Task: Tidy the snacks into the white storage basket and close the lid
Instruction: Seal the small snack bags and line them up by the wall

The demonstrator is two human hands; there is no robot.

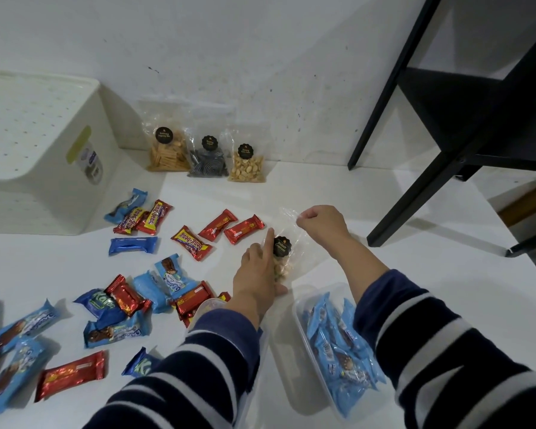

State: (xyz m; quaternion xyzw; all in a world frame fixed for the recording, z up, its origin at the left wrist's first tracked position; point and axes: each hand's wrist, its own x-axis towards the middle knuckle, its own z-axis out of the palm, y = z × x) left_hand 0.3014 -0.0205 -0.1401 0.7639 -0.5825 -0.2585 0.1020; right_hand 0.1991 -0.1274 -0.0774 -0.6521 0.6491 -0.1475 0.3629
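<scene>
Clearly, little of the task is judged done. The white storage basket point(43, 156) is seen at the far left of the surface point(384, 212) with its lid on, so it must be opened before anything is stowed. Many red and blue wrapped snacks point(121, 292) are scattered across the middle, and three clear bags point(206, 156) are lined up against the wall. A clear tray of blue packets point(338, 345) is placed near the right sleeve. A clear bag of biscuits point(280, 258) is held down by the left hand point(257, 274), index finger extended; its top edge is pinched in the grip of the right hand point(319, 219).
</scene>
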